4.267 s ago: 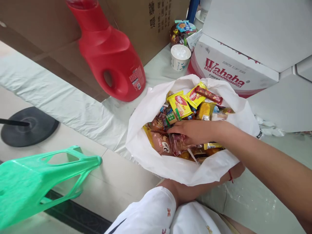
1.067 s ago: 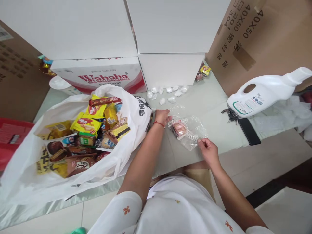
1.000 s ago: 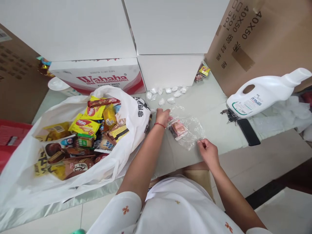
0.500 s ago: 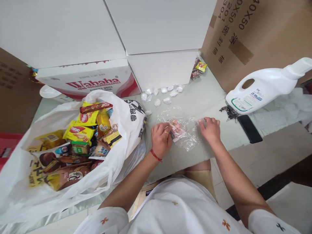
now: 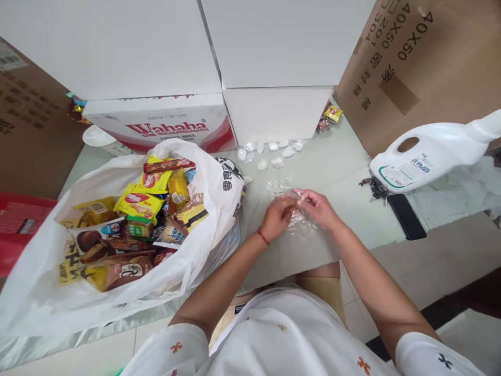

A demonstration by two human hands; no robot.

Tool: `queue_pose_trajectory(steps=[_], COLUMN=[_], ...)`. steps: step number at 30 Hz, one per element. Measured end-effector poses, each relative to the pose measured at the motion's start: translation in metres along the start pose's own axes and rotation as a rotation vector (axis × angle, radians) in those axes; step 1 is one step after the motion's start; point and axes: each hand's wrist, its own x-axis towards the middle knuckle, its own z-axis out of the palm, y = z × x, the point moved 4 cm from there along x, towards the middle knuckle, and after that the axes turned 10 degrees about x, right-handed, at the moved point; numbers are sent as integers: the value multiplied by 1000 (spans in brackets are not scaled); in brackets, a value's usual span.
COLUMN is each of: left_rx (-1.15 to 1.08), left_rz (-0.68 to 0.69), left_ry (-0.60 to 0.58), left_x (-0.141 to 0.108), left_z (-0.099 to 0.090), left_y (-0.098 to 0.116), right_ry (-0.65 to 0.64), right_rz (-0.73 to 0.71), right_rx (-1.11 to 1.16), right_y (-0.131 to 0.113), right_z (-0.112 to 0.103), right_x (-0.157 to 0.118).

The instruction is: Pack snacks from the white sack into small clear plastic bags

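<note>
Near centre, the clear wrap [image 5: 305, 227] lies on the desk [image 5: 332, 167]; both the left hand [image 5: 276, 215] and right hand [image 5: 316, 207] have fingers pinching its film; better to gather evenly, gently.

Two hands [image 5: 277, 216], one phone [image 5: 406, 216], one Wahaha box [image 5: 172, 117].

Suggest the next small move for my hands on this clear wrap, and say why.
Perhaps gather the loose near edge of the wrap inward. Your left hand and right hand are already close together over it, while that crinkled edge lies spread on the table.
</note>
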Motion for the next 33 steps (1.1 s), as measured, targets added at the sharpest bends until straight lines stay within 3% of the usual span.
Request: queue_pose_trajectory(steps=[4, 8, 10, 12, 14, 17, 21, 23, 26, 28, 31, 33], left_rx=[-169, -55, -9, 80, 194, 199, 115, 187, 347, 385, 371, 362], left_rz=[-196, -362, -476, -482, -329, -90, -110, -100, -42, -16, -8, -15], left_ry=[156, 373, 478, 509, 391, 111, -7, -59, -127, -143, -141, -132], left_x=[-3, -12, -16, -14, -5, 7, 9, 4, -6, -11, -13, -12], left_z=[-19, -40, -47, -49, -43, -23, -16, -19, -23, -22, -18, -16], left_y=[-20, -37, -39, -33, -20, -11, -21, -22, -16, -13, -14, -17], right_ry=[-142, -191, -187, -187, -189, -168, -144, -216, -350, -228, 122, 149], right_rz=[-134, -134, -124, -121, -101, -75, -111, -134, -168, -177, -243, -329], right_rx=[-397, -836, -948, -998, -1020, -1062, -1139, -1109, -871, -729, -793, -906], right_y=[-7, -5, -7, -11, -12, -9, -1, 3, 5, 5, 9, 15], right_z=[40, 63, 70, 75, 78, 79, 81, 81, 66, 39, -5, -14], right_x=[-23, -32, -31, -28, -25, -33, -84, -121, -162, -164, -138, -116])
